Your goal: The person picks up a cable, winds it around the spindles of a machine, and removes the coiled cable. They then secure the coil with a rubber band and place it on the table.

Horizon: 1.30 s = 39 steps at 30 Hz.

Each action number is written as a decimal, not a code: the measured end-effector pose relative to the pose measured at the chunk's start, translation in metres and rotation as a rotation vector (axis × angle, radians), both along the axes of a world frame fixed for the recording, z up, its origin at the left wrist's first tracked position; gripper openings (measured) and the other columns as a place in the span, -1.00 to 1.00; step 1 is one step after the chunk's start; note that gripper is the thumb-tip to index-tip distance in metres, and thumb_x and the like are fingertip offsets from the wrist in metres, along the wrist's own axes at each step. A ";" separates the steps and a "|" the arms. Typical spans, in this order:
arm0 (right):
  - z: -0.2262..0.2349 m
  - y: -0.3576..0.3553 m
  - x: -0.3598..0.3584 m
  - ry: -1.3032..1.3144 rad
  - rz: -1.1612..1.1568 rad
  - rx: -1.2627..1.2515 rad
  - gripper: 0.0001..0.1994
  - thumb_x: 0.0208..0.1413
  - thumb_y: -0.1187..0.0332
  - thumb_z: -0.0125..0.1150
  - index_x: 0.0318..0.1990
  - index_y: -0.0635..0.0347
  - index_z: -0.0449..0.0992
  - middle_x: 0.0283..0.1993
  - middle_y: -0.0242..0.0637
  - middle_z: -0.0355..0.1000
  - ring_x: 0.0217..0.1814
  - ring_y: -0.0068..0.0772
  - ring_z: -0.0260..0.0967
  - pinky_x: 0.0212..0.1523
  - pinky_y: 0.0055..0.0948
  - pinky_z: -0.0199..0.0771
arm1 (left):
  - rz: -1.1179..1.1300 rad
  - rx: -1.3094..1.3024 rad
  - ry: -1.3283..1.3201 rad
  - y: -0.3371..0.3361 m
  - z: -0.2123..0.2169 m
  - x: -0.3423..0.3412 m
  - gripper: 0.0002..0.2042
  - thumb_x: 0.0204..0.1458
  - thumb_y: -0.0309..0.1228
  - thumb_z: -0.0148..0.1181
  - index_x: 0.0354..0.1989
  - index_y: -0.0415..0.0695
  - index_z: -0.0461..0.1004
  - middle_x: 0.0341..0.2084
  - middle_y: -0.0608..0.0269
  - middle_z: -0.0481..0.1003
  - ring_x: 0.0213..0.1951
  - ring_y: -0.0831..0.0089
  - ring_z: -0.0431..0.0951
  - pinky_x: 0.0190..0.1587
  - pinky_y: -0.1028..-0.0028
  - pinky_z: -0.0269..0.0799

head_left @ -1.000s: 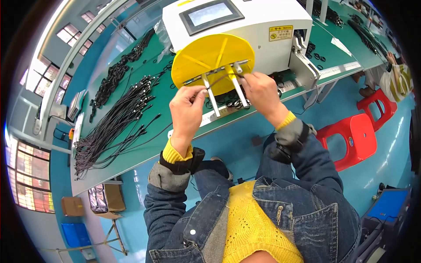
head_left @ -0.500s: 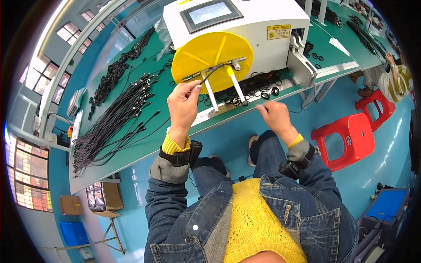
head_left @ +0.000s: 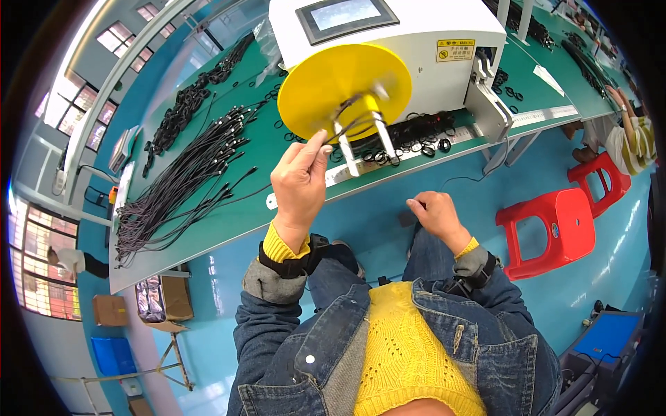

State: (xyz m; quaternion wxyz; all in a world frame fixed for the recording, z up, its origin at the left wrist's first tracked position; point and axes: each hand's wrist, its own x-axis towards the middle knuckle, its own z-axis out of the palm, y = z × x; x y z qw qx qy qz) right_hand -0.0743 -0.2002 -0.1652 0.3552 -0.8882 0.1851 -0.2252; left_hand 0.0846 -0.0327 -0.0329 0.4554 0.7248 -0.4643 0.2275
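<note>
Both hands have moved since the last look. Now the left hand (head_left: 300, 182) is nearer the yellow disc (head_left: 345, 83), and the right hand (head_left: 436, 215) has dropped lower, off the table edge and down over the lap.

Far left, big windows (head_left: 38, 256) glow. Next come long black cables (head_left: 184, 177), laid in rows on the green table (head_left: 229, 215). More black bundles (head_left: 191, 111) lie behind them.

The left hand is up by the disc. Its thumb and first finger are pinched shut on a thin black wire (head_left: 347, 126). That wire runs from the fingertips to the two white pegs (head_left: 366, 139) that stick out of the disc. The pegs look blurry.

The disc sits on the front of a white machine (head_left: 416, 55) with a grey screen (head_left: 343, 15) on top. Small black wire loops (head_left: 416, 135) lie in a heap on the table, just under the machine.

The right hand hangs below the table edge, well apart from the wire on the pegs. Its fingers are curled in loosely. A very thin dark thread seems to run from it, but it is too thin to tell if the hand holds it.

To the right stands a red stool (head_left: 548, 225) on the blue floor (head_left: 610, 277). Far right, another person in a striped sleeve (head_left: 635, 139) works at the table.
</note>
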 end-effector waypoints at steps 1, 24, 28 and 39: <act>0.000 0.000 0.000 0.004 0.004 0.002 -0.81 -0.08 0.32 0.17 -0.52 0.30 0.51 -0.53 -0.05 0.40 -0.48 -0.04 0.38 -0.47 -0.27 0.36 | 0.000 0.001 0.001 0.000 -0.001 -0.002 -0.80 -0.05 -0.52 0.17 -0.21 -0.21 0.49 -0.66 0.21 0.34 -0.65 0.46 0.31 -0.57 0.53 0.25; 0.108 0.001 0.050 -0.477 0.012 -0.139 -0.55 -0.19 0.44 0.29 -0.08 0.33 0.32 -0.29 -0.12 0.39 -0.35 -0.27 0.38 -0.37 -0.38 0.39 | 0.125 0.364 -0.398 -0.032 0.026 -0.039 -0.67 -0.04 -0.50 0.03 -0.05 -0.31 0.34 -0.34 0.06 0.35 -0.43 0.17 0.47 -0.43 0.34 0.41; 0.105 -0.013 0.063 -0.454 0.065 -0.119 -0.25 -0.26 0.36 0.38 0.12 0.37 0.10 -0.07 -0.04 0.30 -0.11 -0.24 0.34 -0.17 -0.39 0.41 | 0.184 0.432 -0.377 -0.031 0.029 -0.039 -0.70 -0.02 -0.44 0.02 -0.09 -0.29 0.37 -0.32 0.03 0.36 -0.40 0.18 0.48 -0.43 0.34 0.42; 0.103 -0.025 0.073 -0.387 0.259 0.081 0.05 -0.41 0.14 0.49 0.20 0.44 -0.07 0.00 0.08 0.25 0.01 -0.09 0.30 0.03 -0.33 0.32 | 0.288 0.762 -0.246 -0.039 0.053 -0.037 -0.60 0.05 -0.33 -0.05 -0.06 -0.44 0.26 -0.14 -0.24 0.31 -0.17 0.02 0.42 -0.16 0.22 0.36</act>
